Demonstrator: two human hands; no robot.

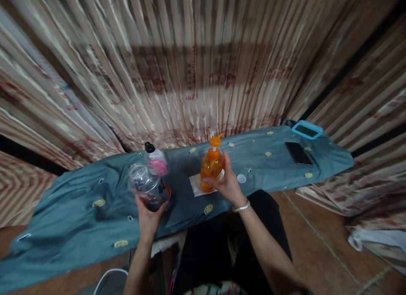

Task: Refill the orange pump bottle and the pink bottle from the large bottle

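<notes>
My left grip curls wide round a clear plastic container, near a pink-labelled bottle; my right grip clasps an orange pump bottle, upright over a white napkin on the surface.

The left forearm reaches straight forward, its grip curved in a wide hold, thumb to the right. The right forearm slants inward to the left, the right grip clasped, thumb pointing left, fingers raised.
</notes>
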